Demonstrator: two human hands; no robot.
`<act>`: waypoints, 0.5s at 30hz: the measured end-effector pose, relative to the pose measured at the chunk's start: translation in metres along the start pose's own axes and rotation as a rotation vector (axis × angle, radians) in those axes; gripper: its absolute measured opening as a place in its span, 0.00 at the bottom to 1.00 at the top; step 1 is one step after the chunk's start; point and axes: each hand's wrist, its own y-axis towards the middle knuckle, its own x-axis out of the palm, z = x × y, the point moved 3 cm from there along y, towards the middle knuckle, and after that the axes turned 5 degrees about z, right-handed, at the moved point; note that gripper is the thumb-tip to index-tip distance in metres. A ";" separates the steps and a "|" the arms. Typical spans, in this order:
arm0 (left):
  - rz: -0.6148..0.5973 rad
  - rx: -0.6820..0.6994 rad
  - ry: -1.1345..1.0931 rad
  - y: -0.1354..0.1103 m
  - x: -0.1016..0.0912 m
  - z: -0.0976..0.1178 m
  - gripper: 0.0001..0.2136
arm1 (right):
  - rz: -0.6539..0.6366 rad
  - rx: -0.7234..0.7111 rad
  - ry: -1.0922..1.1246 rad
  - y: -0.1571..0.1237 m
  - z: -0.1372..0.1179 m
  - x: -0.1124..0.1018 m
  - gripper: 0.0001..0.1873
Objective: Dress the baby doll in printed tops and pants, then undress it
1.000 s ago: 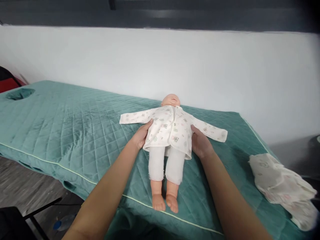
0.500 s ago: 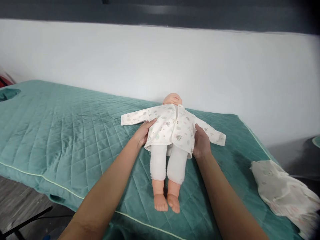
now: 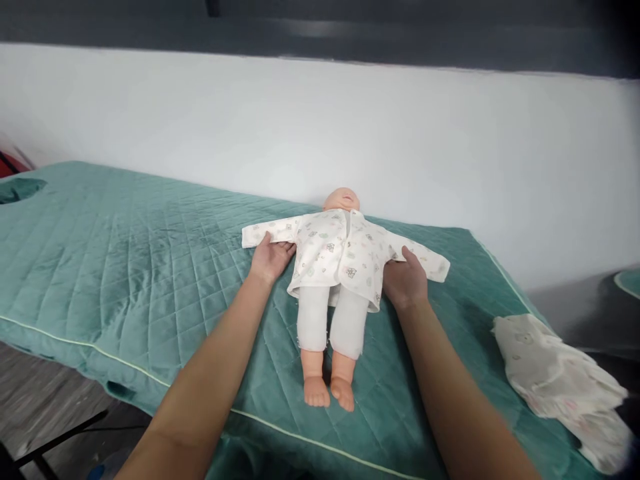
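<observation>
A baby doll (image 3: 315, 320) lies on its back in the middle of the head view, feet toward me. It wears a white printed jacket (image 3: 325, 250), its sleeves spread to both sides, over white cloth-covered legs. My left hand (image 3: 273, 259) is palm up beside the doll's left-hand side in view, with fingertips at the jacket and the thumb against the sleeve. On the other side, my right hand (image 3: 407, 280) is turned inward below the other sleeve, thumb raised and apart; its fingertips are partly hidden by the jacket. Neither hand grips anything.
The doll rests on a green quilted bed cover (image 3: 165, 267). Crumpled white printed clothing (image 3: 555, 373) lies at the right edge. A white wall (image 3: 300, 120) stands behind the bed. At lower left is a black metal stand (image 3: 60, 437) on the floor.
Both hands have let go of the jacket's sides. The left has moved outward and up to the sleeve and turned palm up; the right has opened beneath the other sleeve.
</observation>
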 end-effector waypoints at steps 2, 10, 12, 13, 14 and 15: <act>0.028 0.080 -0.003 0.001 -0.010 0.014 0.26 | 0.013 -0.028 -0.008 0.004 -0.005 -0.014 0.20; 0.136 0.255 0.114 0.004 -0.040 0.058 0.24 | 0.102 -0.124 0.035 0.008 -0.022 -0.054 0.15; 0.128 0.268 0.051 0.006 -0.043 0.060 0.24 | 0.159 -0.150 0.048 0.007 -0.024 -0.060 0.16; 0.124 0.277 0.015 0.006 -0.044 0.061 0.23 | 0.203 -0.188 0.005 0.006 -0.026 -0.064 0.18; 0.120 0.282 -0.010 0.005 -0.045 0.062 0.22 | 0.258 -0.251 -0.070 0.005 -0.028 -0.067 0.20; 0.114 0.283 -0.018 0.004 -0.046 0.062 0.21 | 0.323 -0.331 -0.171 0.003 -0.031 -0.069 0.24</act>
